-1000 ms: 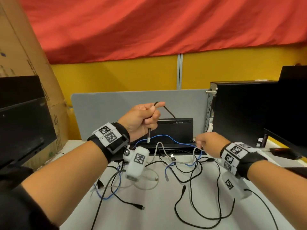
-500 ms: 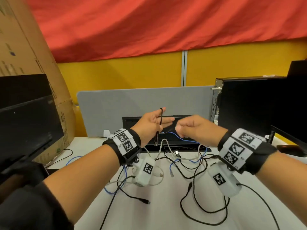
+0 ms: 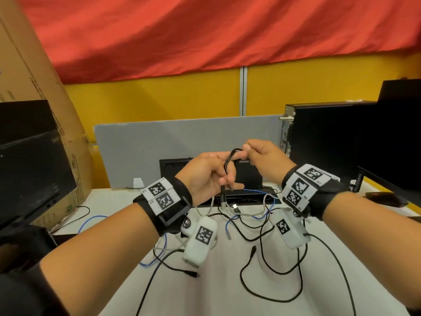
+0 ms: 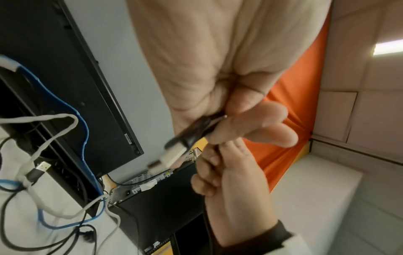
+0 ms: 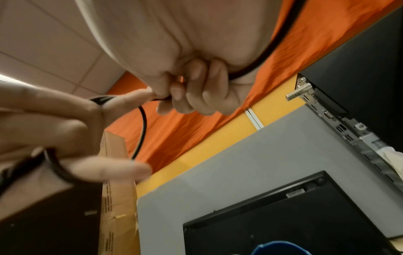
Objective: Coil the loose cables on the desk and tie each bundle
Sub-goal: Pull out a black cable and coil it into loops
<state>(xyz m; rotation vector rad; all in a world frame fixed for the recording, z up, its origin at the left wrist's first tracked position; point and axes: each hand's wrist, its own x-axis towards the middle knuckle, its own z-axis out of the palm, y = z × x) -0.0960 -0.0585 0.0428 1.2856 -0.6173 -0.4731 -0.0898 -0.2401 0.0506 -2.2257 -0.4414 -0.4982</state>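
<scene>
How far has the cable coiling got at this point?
Nothing looks finished: no tied bundle shows. In hand: the left hand holds a few loops of black cable, the right hand pinching its top. Left: the blue cable, white cable and other black ones lie loose on the desk.

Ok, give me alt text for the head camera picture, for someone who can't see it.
Two hands raised over a white desk wind a black cable: the left hand holds the loops, the right hand pinches the strand. Black, blue and grey cables lie tangled below.
</scene>
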